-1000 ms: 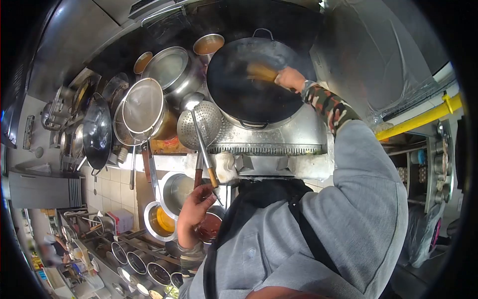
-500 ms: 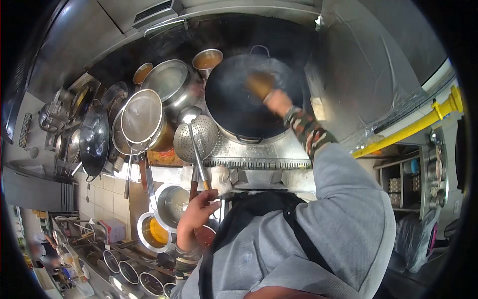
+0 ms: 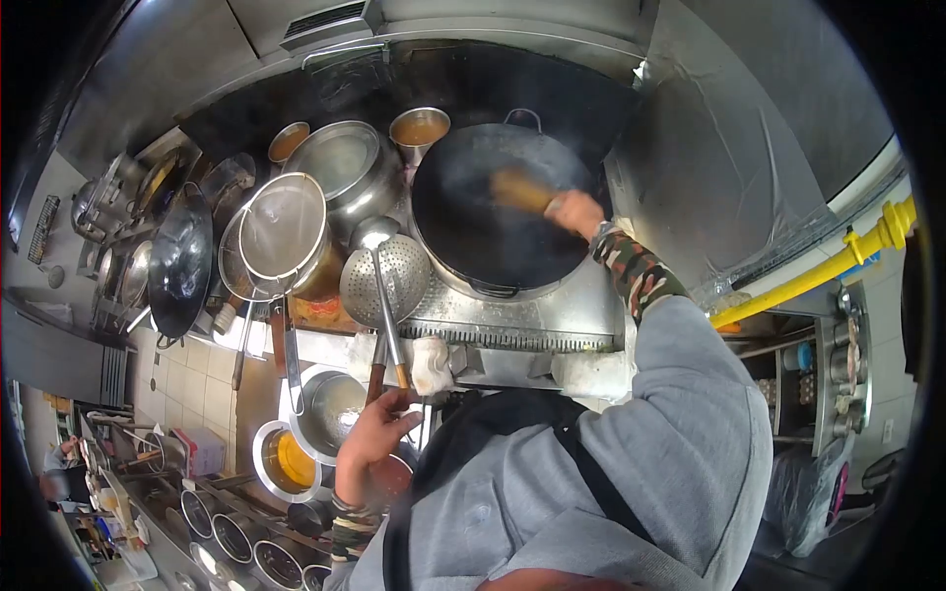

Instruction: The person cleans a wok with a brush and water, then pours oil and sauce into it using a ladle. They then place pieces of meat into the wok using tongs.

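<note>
My right hand (image 3: pixel 576 212) is closed round a wok brush (image 3: pixel 519 191), a tan bundle smeared by motion. It is over the large black wok (image 3: pixel 493 251) on the stove, and thin steam hangs there. My left hand (image 3: pixel 376 433) is at the stove's front edge, fingers loosely apart, fingertips right at the wooden handle ends of a ladle (image 3: pixel 384 286) and a perforated skimmer (image 3: pixel 409 281). Both tools lie left of the wok, the ladle across the skimmer. Below them, a metal pot (image 3: pixel 313 414) stands close to my left hand.
Behind the skimmer are a lidded pot (image 3: pixel 340 163) and small pots of brownish liquid (image 3: pixel 421 126). A fine mesh strainer (image 3: pixel 284 227) lies further left, beside another black wok (image 3: pixel 180 261). A basin holds orange liquid (image 3: pixel 294 461). A yellow pipe (image 3: pixel 818 266) runs at the right.
My right hand has shifted slightly right, and the brush still blurs inside the wok. My left hand has moved a little left and down, near the handle ends. The whole view has shifted slightly.
</note>
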A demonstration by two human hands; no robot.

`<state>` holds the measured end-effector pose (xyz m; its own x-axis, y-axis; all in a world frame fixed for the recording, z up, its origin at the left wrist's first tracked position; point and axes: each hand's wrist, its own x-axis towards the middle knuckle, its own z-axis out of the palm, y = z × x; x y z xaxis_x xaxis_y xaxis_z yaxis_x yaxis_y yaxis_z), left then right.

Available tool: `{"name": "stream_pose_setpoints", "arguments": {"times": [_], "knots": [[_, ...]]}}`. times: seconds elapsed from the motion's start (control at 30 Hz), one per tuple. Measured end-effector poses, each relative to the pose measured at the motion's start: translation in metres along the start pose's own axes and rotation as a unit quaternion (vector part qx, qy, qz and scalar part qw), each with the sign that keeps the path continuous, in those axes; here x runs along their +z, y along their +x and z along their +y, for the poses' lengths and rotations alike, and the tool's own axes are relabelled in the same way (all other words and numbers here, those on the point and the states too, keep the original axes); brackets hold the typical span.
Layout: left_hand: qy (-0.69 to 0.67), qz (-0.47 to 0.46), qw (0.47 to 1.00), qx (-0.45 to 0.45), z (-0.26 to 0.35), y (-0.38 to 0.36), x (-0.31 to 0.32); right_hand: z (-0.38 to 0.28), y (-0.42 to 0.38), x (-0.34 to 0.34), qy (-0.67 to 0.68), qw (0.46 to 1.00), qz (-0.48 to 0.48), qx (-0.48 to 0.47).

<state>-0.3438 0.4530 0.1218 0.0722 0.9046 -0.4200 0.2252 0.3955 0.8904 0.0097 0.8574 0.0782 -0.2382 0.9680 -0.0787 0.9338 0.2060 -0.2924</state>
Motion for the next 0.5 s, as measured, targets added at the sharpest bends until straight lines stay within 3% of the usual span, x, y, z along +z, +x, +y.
{"name": "stream_pose_setpoints", "arguments": {"times": [0.07, 0.1, 0.13, 0.17, 0.23, 0.27, 0.33, 0.37, 0.4, 0.43, 0.5], "knots": [[-0.040, -0.004, 0.999, -0.025, 0.004, -0.010, -0.008, -0.017, -0.006, -0.019, 0.071, 0.959, 0.223, 0.157], [-0.108, 0.001, 0.994, -0.018, -0.001, -0.009, -0.009, -0.021, -0.006, -0.012, 0.131, 0.927, 0.308, 0.168], [-0.112, -0.001, 0.994, -0.019, 0.001, -0.006, -0.006, -0.027, -0.004, -0.006, 0.127, 0.928, 0.307, 0.168], [-0.099, 0.016, 0.995, 0.015, 0.004, -0.002, -0.003, -0.034, -0.004, 0.004, 0.112, 0.951, 0.200, 0.205], [-0.067, 0.016, 0.996, 0.056, 0.011, 0.011, 0.000, -0.051, -0.018, 0.025, 0.133, 0.984, 0.036, 0.112], [-0.066, 0.011, 0.996, 0.057, 0.012, 0.011, 0.001, -0.061, -0.035, 0.037, 0.168, 0.985, -0.019, -0.020], [-0.076, -0.009, 0.995, 0.059, 0.014, 0.013, -0.002, -0.093, -0.069, 0.003, 0.377, 0.906, -0.195, -0.001], [-0.100, -0.019, 0.993, 0.059, 0.007, 0.012, -0.005, -0.055, -0.049, 0.029, 0.328, 0.931, -0.138, -0.086], [-0.101, -0.023, 0.993, 0.050, 0.002, 0.008, -0.004, -0.037, -0.043, -0.004, 0.224, 0.957, -0.151, -0.106], [-0.094, -0.008, 0.995, 0.035, -0.001, 0.005, -0.004, -0.018, -0.030, -0.015, 0.093, 0.988, -0.104, -0.069], [-0.073, 0.016, 0.997, 0.019, 0.001, 0.006, -0.005, -0.008, -0.012, -0.033, 0.035, 0.983, 0.126, 0.127]]}}
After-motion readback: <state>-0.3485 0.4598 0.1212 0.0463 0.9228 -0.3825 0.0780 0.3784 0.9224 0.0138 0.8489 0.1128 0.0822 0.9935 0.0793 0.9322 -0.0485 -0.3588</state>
